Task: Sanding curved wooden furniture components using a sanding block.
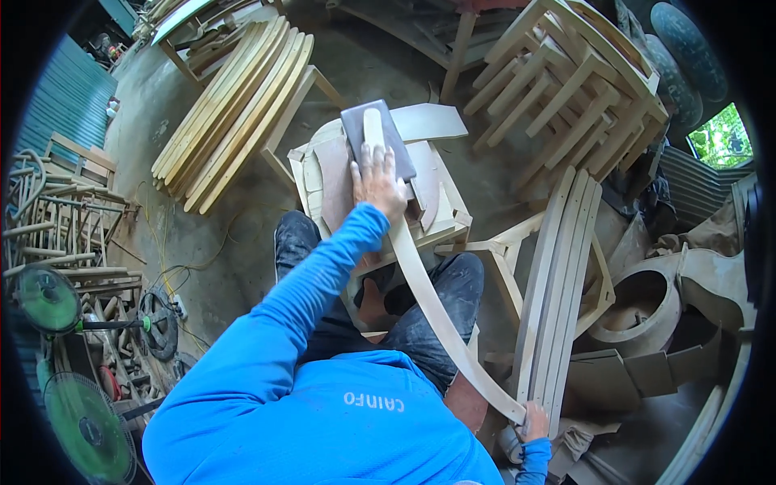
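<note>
A long, curved, pale wooden slat runs from the work stand in front of me down to my lower right. Its far end lies across a flat grey rectangular block. My left hand rests on the slat over that block, fingers stretched out flat along it. At the near end, my right hand is closed around the slat, beside my right hip. Under the block are pale wooden boards and a brownish sheet on the stand.
Curved slats lie stacked on a frame at the far left. More straight-looking slats lean close by my right hand. Wooden frames are piled at the far right. Green fans stand at the left, with a cable on the floor.
</note>
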A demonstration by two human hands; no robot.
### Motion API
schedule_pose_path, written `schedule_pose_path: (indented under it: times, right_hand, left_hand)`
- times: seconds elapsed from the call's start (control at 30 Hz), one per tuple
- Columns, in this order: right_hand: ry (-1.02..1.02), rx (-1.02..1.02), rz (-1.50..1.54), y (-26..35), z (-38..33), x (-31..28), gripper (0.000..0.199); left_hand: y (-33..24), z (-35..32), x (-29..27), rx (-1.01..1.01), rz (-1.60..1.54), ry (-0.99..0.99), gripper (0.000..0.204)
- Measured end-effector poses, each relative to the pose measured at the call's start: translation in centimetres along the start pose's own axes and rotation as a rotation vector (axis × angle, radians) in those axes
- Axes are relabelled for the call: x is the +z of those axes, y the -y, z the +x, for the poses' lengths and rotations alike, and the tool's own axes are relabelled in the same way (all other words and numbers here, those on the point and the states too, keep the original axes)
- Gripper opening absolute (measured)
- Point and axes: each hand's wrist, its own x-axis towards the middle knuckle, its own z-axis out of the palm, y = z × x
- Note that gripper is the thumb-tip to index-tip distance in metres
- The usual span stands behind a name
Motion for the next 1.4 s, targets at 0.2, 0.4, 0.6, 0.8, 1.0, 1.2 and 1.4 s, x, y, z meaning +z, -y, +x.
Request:
schedule_pose_path:
  times: [0.2,0.4,0.6,0.8,1.0,1.2,1.4]
  right_hand:
    - [0.069,-0.011,0.081,1.5,2.4,-1.8,0.056]
    - [-0.036,-0.123,0.153,6.6,7.6,-5.9,0.056]
    - [0.018,-0.049,0.09,-2.4,0.9,-0.1,0.048]
    - [0.07,-0.102,0.117,-0.6,5.4,-3.9,0.041]
    - [0.156,-0.036,0.09,-1.6,3.6,-2.8,0.037]
    - [0.159,-0.023,0.102,-2.6,1.2,-1.9,0.035]
    - [0.185,-0.081,0.168,5.3,9.0,-6.9,0.044]
  left_hand:
    - [0.3,3.6,-0.3,-0.008,0.059,0.0,0.076]
    - [5.7,10.0,-0.3,-0.077,-0.023,-0.052,0.077]
    - [-0.6,-0.9,0.3,-0.023,0.047,-0.039,0.078]
    - [1.7,3.1,0.2,-0.053,0.012,-0.094,0.079]
    - [-0.5,0.4,-0.3,-0.045,0.054,-0.024,0.078]
    - [-1.3,-0.9,0.1,-0.019,0.044,-0.058,0.079]
    - [3.8,9.9,0.1,-0.043,-0.008,-0.07,0.075]
